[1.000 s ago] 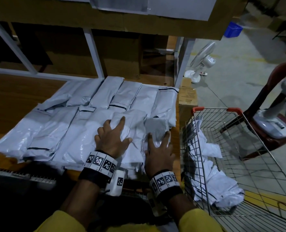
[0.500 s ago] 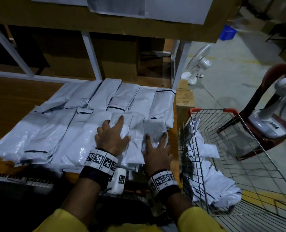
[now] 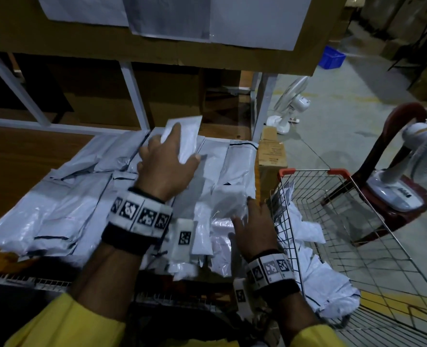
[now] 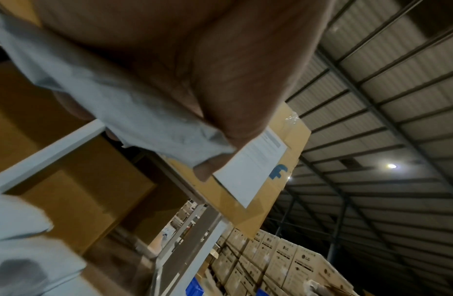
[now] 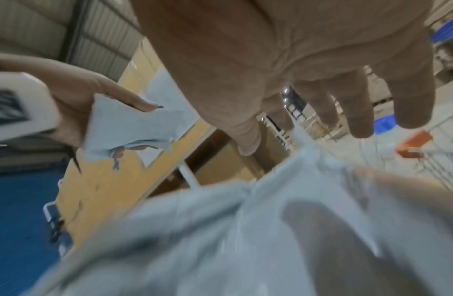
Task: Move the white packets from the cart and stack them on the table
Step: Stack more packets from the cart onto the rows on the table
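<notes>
Packet (image 3: 182, 136) pinched in left hand (image 3: 166, 166), raised over the packets spread on table (image 3: 19, 156); right hand (image 3: 253, 229) spread flat beside cart (image 3: 332, 196).

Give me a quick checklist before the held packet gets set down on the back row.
1. Left hand grip on the lifted packet: ok, thumb and fingers pinch it, also seen in the left wrist view.
2. Packet lifted above the back row of packets: ok, its far end is raised above them.
3. Right hand free: ok, fingers straight, over the near packets, holding nothing.
4. Table has bare space left of the rows: ok.
5. Cart still holds packets: ok, more to move.
6. Landing spot beneath the lifted packet: cannot tell, the hand hides it.
</notes>
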